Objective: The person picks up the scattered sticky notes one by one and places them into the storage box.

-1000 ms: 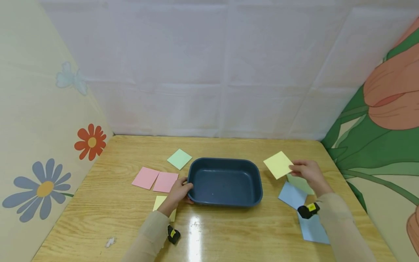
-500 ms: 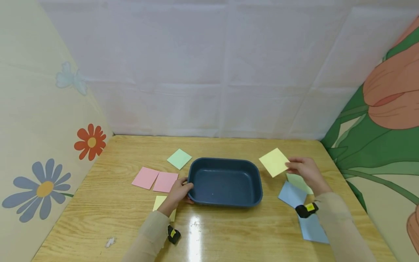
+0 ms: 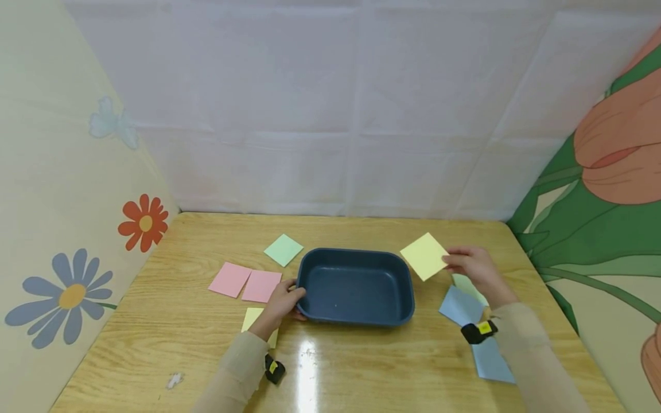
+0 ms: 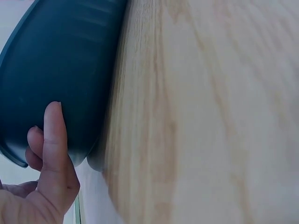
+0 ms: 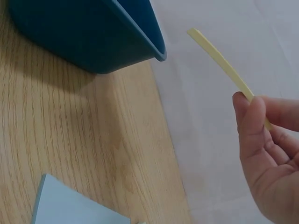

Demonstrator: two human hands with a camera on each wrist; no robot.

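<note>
Yellow sticky-note pad [image 3: 425, 256] hangs beside the right end of the blue tub [image 3: 356, 295], pinched by the right hand [image 3: 477, 272]; the left hand [image 3: 280, 304] grips the tub's left end, fingers seemingly curled beneath.

Soft, even light fills the head view, leaving the white sheet [image 3: 330, 115] behind the blue tray [image 3: 356, 322] greyish; a narrow white glare [image 3: 307, 373] streaks the bench [image 3: 372, 367] on the tray's near side; the left wrist view is hazy, wood grain beside the tray blurred; in the right wrist view, soft shadow lies along the tray's base.
</note>
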